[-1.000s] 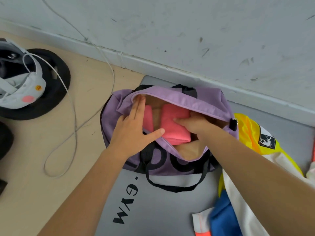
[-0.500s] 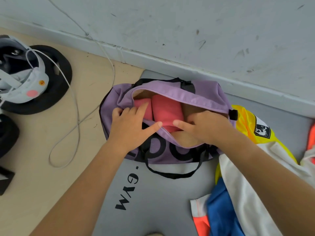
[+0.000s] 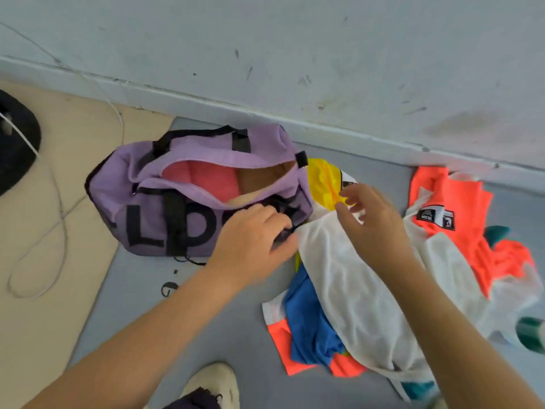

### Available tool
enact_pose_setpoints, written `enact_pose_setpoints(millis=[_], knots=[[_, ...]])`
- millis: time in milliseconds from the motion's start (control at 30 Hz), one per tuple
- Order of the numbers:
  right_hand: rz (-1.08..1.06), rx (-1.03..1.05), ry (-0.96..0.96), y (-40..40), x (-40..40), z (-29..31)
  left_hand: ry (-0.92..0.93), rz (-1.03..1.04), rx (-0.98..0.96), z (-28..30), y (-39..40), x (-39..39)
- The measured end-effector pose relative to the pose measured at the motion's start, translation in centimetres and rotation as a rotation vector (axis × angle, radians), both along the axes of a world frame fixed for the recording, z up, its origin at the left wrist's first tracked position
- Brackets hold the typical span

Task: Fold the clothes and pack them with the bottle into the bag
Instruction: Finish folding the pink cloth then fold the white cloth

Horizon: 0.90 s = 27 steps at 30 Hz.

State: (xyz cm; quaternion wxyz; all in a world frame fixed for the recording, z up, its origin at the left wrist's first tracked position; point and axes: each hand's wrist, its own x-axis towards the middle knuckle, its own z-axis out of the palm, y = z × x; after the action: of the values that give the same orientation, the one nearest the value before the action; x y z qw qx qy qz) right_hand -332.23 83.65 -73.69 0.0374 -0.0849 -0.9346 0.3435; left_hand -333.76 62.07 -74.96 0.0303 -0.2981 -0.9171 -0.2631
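- The purple bag [image 3: 194,199] carries large black letters on its near side; "LP" reads clearly, and the rest is hidden behind the left hand [image 3: 253,240].
- The orange shirt [image 3: 451,208] bears a black-and-white label whose small print is too blurred to read.

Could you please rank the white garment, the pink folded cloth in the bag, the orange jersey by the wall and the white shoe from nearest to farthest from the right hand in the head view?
Measured from the right hand:
1. White garment, directly beneath the hand.
2. Orange jersey, to its right.
3. Pink folded cloth, left, inside the purple bag.
4. White shoe, at the bottom edge.
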Motion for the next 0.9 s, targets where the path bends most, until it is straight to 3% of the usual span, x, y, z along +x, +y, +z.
enact_pose_setpoints(millis=[167,233,300,367,500,600,733,900], knots=[[-0.179,0.269,-0.540,6.7,7.7,-3.9,-0.664,0.040,-0.239,-5.3,5.2,3.1],[-0.173,0.360,-0.576,8.2,9.5,-4.7,-0.854,0.133,-0.090,-6.7,6.4,3.5],[-0.134,0.376,-0.488,9.1,10.1,-4.8,-0.995,0.216,0.139,-7.3,7.6,3.7],[-0.128,0.309,-0.392,9.5,9.9,-4.5,-1.011,0.275,0.287,-7.4,8.5,3.8],[-0.136,0.200,-0.256,9.9,9.8,-2.7,-0.890,0.360,0.335,-5.9,9.2,2.8],[-0.162,0.125,-0.149,9.7,10.2,-0.5,-0.982,0.323,0.482,-2.4,9.2,2.0],[-0.218,-0.068,-0.073,9.0,10.2,4.8,-1.052,0.131,0.582,5.8,8.8,1.8],[-0.274,-0.338,0.052,7.5,10.8,15.3,-0.876,-0.064,0.496,19.4,7.6,2.3]])
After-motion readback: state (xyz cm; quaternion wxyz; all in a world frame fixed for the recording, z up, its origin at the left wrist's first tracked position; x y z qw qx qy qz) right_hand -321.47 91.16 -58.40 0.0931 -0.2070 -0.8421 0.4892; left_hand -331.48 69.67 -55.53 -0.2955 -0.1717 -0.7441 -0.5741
